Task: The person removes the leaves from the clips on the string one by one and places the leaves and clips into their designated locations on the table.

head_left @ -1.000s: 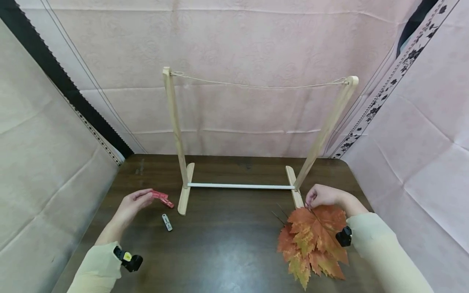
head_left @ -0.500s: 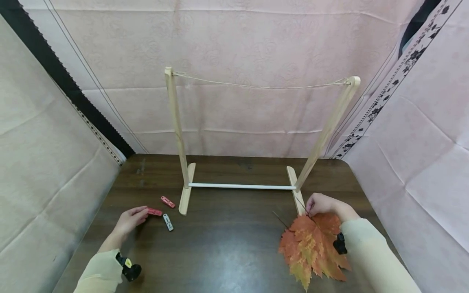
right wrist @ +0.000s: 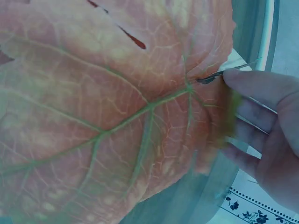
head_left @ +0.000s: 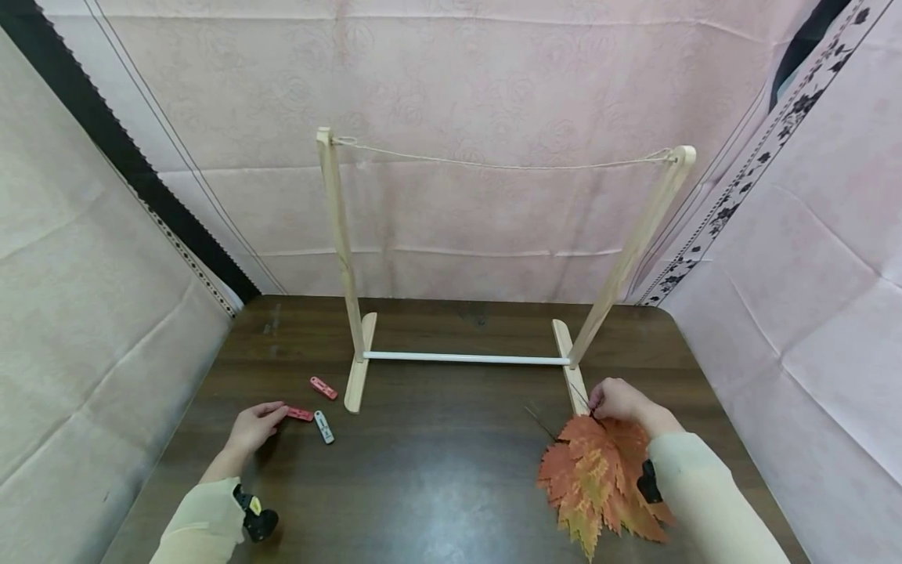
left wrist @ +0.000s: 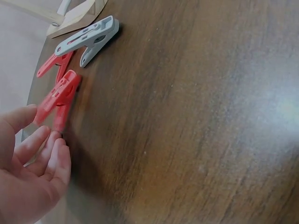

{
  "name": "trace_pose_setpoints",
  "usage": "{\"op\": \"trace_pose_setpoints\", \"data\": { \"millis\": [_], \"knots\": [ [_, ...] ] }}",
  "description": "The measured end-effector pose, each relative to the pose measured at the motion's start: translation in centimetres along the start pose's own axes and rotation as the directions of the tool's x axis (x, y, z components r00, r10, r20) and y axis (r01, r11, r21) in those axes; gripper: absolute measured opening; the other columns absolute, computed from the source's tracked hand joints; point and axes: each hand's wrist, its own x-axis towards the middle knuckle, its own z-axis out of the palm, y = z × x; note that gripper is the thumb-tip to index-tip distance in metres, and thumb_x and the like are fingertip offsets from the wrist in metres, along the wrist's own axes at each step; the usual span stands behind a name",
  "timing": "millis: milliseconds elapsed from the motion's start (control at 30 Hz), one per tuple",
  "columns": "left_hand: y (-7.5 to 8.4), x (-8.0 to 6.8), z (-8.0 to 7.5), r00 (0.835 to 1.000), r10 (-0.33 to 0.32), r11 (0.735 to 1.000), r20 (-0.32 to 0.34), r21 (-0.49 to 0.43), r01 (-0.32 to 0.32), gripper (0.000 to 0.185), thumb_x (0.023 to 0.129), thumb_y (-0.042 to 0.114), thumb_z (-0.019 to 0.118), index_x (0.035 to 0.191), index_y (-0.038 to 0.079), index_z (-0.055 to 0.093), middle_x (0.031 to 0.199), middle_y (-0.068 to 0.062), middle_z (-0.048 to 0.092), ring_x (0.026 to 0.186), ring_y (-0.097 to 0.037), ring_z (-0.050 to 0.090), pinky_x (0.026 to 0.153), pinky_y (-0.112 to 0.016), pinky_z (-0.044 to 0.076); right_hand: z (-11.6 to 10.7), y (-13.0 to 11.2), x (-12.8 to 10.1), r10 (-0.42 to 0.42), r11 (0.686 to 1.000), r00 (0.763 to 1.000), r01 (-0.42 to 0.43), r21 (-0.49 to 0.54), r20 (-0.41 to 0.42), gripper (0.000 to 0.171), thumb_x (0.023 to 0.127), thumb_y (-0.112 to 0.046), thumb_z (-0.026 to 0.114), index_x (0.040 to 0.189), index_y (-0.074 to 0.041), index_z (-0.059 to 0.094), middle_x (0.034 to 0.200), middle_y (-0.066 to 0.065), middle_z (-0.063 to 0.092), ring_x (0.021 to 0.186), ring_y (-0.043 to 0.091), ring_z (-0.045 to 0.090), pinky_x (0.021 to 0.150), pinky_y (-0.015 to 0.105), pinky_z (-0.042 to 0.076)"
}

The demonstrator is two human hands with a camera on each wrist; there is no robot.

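Observation:
My left hand pinches the handle end of a red clothespin between thumb and fingers, low over the brown table. Just beyond lie a second red clothespin and a pale grey clothespin. In the left wrist view the held red clothespin points away from the fingertips, and the grey clothespin partly covers the other red one. On the right, my right hand pinches the thin dark stem of an orange maple leaf. More orange and yellow leaves overlap beneath it.
A wooden stand with a left post, a right post and a white crossbar occupies the back of the table. A slack string links the post tops. Pale cloth hangs around the table.
One red clothespin has come out of my left hand onto the table. That hand has moved down toward the front with the other. My right hand has come slightly nearer, still pinching the leaf stem.

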Motion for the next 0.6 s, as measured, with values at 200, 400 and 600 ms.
{"op": "trace_pose_setpoints", "data": {
  "millis": [200,400,600],
  "knots": [
    [0.7,-0.4,-0.3,0.999,0.010,0.998,-0.038,0.059,-0.007,0.056,0.093,0.034,0.051,0.130,-0.008,0.046,0.134,-0.034,0.042,0.097,-0.032,0.061,0.078,-0.032,0.052,-0.7,-0.4,-0.7,0.030,0.999,0.998,-0.032,-0.033,-0.054,0.019,0.078,-0.004,0.065,0.096,0.002,0.067,0.092,0.015,0.068,0.081,0.022,0.063,0.067,0.038,0.053],
    [2.8,-0.6,-1.3,1.000,0.025,0.991,0.001,0.129,-0.025,0.075,0.093,0.053,0.042,0.141,-0.003,0.032,0.144,-0.030,0.031,0.130,-0.044,0.033,0.103,-0.056,0.035,-2.7,-1.9,-1.1,-0.005,0.999,0.988,-0.002,-0.052,-0.152,0.032,0.087,-0.019,0.062,0.109,0.004,0.062,0.103,0.022,0.065,0.095,0.034,0.062,0.079,0.047,0.051],
    [7.0,-1.3,-2.5,0.981,0.188,0.964,0.036,0.182,-0.192,0.083,0.091,0.060,0.040,0.144,-0.003,0.025,0.146,-0.031,0.025,0.132,-0.047,0.028,0.104,-0.060,0.031,-5.6,-4.2,-1.7,-0.008,0.998,0.945,-0.011,-0.056,-0.326,0.061,0.093,-0.044,0.050,0.129,0.005,0.049,0.127,0.029,0.053,0.117,0.046,0.048,0.096,0.058,0.040]
  ]
}}
